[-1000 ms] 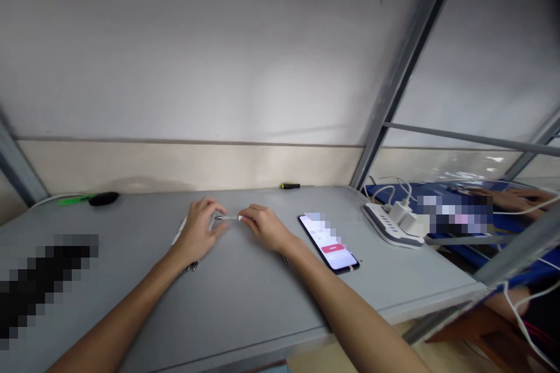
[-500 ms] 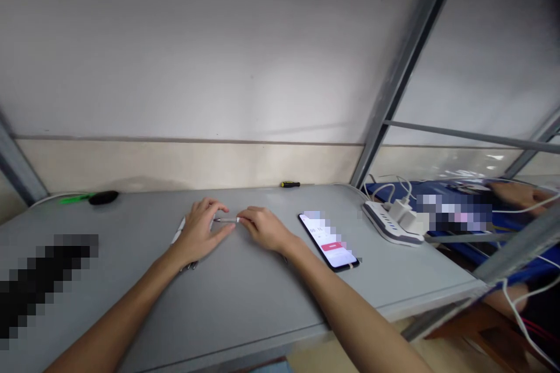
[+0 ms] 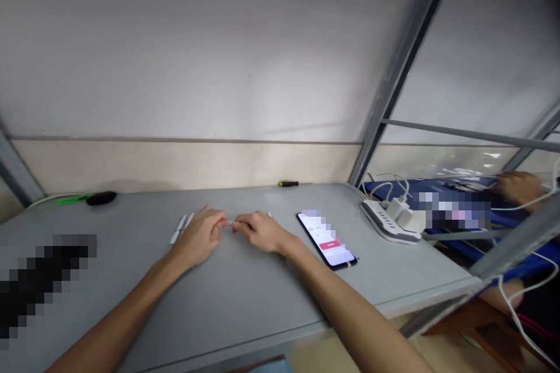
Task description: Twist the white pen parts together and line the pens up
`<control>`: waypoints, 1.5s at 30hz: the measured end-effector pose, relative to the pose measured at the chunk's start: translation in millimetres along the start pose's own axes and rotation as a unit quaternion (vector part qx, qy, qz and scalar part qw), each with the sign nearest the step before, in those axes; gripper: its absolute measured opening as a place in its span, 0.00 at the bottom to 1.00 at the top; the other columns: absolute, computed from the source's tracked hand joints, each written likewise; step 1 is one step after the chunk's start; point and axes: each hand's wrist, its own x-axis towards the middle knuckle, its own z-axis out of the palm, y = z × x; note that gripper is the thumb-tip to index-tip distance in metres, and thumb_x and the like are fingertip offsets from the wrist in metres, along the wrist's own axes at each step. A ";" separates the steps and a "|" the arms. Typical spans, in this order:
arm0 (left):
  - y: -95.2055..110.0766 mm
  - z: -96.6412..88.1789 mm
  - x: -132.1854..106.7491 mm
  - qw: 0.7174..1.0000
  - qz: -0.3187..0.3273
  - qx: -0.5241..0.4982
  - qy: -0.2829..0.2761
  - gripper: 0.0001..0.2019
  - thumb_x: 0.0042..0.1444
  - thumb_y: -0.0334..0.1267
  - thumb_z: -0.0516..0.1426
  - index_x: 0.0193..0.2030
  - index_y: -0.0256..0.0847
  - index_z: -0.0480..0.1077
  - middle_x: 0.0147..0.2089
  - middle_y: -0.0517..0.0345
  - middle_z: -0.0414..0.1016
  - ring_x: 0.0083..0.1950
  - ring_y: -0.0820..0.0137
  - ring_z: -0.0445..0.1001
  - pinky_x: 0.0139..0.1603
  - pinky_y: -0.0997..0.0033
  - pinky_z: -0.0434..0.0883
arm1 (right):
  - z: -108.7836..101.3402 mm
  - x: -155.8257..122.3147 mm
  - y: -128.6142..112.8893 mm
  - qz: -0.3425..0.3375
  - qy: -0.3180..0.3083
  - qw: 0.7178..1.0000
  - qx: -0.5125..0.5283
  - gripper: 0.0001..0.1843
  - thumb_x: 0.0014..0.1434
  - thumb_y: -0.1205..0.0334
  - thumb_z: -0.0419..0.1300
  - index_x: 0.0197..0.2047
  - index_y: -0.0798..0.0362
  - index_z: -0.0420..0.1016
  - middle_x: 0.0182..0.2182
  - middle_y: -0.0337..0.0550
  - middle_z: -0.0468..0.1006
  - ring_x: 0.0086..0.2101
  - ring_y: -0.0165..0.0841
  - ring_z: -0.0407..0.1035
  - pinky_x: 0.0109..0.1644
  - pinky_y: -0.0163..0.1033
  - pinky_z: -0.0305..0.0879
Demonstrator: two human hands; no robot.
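Note:
My left hand (image 3: pixel 199 237) and my right hand (image 3: pixel 259 231) rest close together on the grey table (image 3: pixel 245 297), fingertips pinched and nearly touching. Between them they pinch a small whitish piece that is mostly hidden by the fingers; it looks like part of a thin pen. Two white pens (image 3: pixel 181 227) lie on the table just left of my left hand. A phone (image 3: pixel 326 239) with a lit screen lies to the right of my right hand.
A white power strip (image 3: pixel 389 221) with plugged chargers and cables sits at the right table end. A small screwdriver (image 3: pixel 289 183) and a black object (image 3: pixel 101 197) lie by the wall. Grey metal posts stand at the right; another person's hand (image 3: pixel 518 185) works beyond them.
My hands have drawn together, so the thin pen that spanned the gap between them is now almost covered by the fingers. Two pens beside my left hand are now uncovered.

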 end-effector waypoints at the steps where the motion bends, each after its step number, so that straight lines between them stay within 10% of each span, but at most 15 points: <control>1: -0.6 0.9 -0.3 1.000 0.012 0.000 0.001 0.14 0.58 0.29 0.43 0.28 0.42 0.65 0.27 0.58 0.67 0.36 0.66 0.65 0.36 0.69 0.61 | -1.7 0.2 0.9 -0.004 -0.013 0.999 0.032 0.18 0.67 0.55 0.48 0.35 0.53 0.75 0.24 0.38 0.71 0.25 0.28 0.60 0.30 0.33 0.51; 11: -13.1 -5.0 1.8 0.999 0.014 -0.015 0.047 0.12 0.63 0.40 0.47 0.36 0.42 0.70 0.33 0.57 0.73 0.38 0.66 0.65 0.41 0.66 0.62 | -17.4 4.4 31.5 0.122 0.033 0.938 0.324 0.17 0.52 0.51 0.64 0.38 0.56 0.76 0.18 0.33 0.67 0.18 0.24 0.59 0.23 0.31 0.54; 20: -17.9 -5.9 2.3 0.995 -0.021 0.066 0.072 0.13 0.61 0.42 0.47 0.32 0.42 0.69 0.34 0.56 0.72 0.40 0.64 0.66 0.44 0.64 0.63 | -20.4 7.6 37.0 0.199 0.155 0.744 0.619 0.17 0.54 0.50 0.62 0.38 0.56 0.74 0.28 0.40 0.70 0.27 0.26 0.64 0.27 0.30 0.61; 23: -25.0 -3.6 0.8 0.987 -0.072 0.131 0.063 0.09 0.58 0.39 0.49 0.32 0.43 0.69 0.35 0.54 0.73 0.40 0.61 0.67 0.41 0.63 0.62 | -20.2 7.9 36.7 0.220 0.141 0.702 0.662 0.17 0.58 0.52 0.58 0.45 0.54 0.69 0.21 0.32 0.62 0.18 0.23 0.53 0.18 0.28 0.49; 27: -30.1 -0.3 -2.7 0.977 -0.112 0.181 0.017 0.06 0.55 0.39 0.51 0.32 0.43 0.67 0.35 0.52 0.74 0.41 0.58 0.67 0.37 0.63 0.61 | -20.4 8.5 35.9 0.193 0.146 0.689 0.683 0.20 0.59 0.56 0.58 0.54 0.42 0.59 0.19 0.28 0.56 0.15 0.21 0.42 0.17 0.26 0.33; 45: -31.8 8.6 -4.7 0.973 -0.131 0.185 -0.032 0.08 0.54 0.44 0.53 0.34 0.44 0.67 0.39 0.51 0.72 0.46 0.55 0.65 0.39 0.62 0.61 | -20.9 10.7 38.5 0.153 0.155 0.663 0.717 0.14 0.58 0.56 0.58 0.45 0.43 0.58 0.18 0.27 0.54 0.15 0.21 0.40 0.18 0.27 0.30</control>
